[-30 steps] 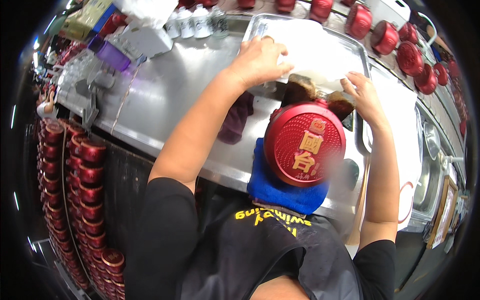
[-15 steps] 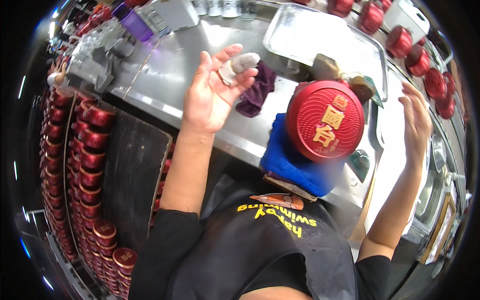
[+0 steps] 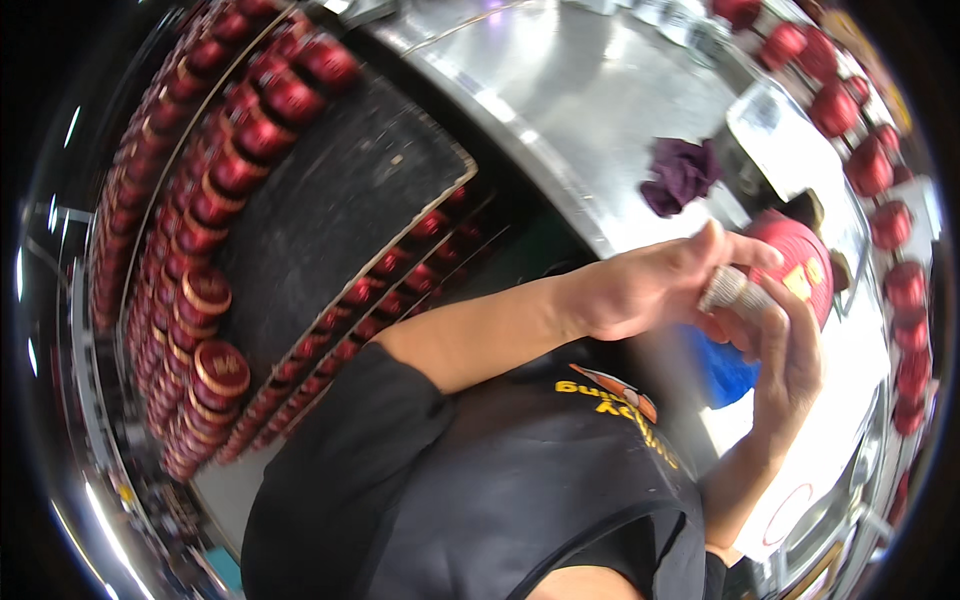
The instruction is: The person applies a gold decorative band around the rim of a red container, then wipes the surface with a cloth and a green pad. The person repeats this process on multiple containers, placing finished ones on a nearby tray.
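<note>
My left hand [image 3: 640,292] reaches across to the right, fingers extended, with whitish knitted finger covers [image 3: 735,292] on some of them. My right hand [image 3: 788,365] meets it there, its fingertips closed about those covers; the exact grip is partly hidden and a little blurred. Just behind both hands stands a red round vessel [image 3: 795,245] with raised gold lettering, partly hidden by them. Below it, a blue cloth [image 3: 728,372] shows between my hands.
A crumpled dark purple cloth [image 3: 680,175] lies on the steel worktop [image 3: 570,100]. Rows of red round vessels [image 3: 200,205] fill racks at left, beside a dark board [image 3: 335,190]. More red vessels [image 3: 868,165] line the far right. A metal tray [image 3: 775,130] lies beyond the purple cloth.
The view has swung left, so the worktop now sits further right. My hands, apart before, have come together, the right one now at the left one's finger covers.
</note>
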The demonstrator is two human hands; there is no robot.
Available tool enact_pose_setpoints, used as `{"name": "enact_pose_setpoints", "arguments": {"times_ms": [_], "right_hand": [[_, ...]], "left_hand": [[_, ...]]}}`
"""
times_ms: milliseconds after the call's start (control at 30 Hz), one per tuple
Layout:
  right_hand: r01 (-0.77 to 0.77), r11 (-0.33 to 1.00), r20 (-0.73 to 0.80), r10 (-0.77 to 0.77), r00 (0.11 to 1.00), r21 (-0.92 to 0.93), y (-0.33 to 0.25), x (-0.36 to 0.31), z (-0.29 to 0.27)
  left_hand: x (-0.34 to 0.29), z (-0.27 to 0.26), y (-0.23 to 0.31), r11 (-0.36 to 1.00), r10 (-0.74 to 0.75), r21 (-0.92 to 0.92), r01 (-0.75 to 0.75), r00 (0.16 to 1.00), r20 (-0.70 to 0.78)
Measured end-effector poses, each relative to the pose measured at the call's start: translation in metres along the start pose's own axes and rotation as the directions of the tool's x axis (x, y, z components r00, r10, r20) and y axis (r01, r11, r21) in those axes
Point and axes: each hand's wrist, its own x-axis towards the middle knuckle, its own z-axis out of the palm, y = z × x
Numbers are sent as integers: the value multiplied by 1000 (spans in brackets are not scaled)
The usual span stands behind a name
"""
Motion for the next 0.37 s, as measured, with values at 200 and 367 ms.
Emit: {"name": "enact_pose_setpoints", "arguments": {"times_ms": [200,367], "right_hand": [[-153,982,150,136,979,109,5,-50,-7],[-812,570,207,786,583,123,26,-161,-20]], "left_hand": [[-51,-23,-10,964,107,255,-74,988,-115],[-136,-72,-24,419,251,779,467,764,-594]]}}
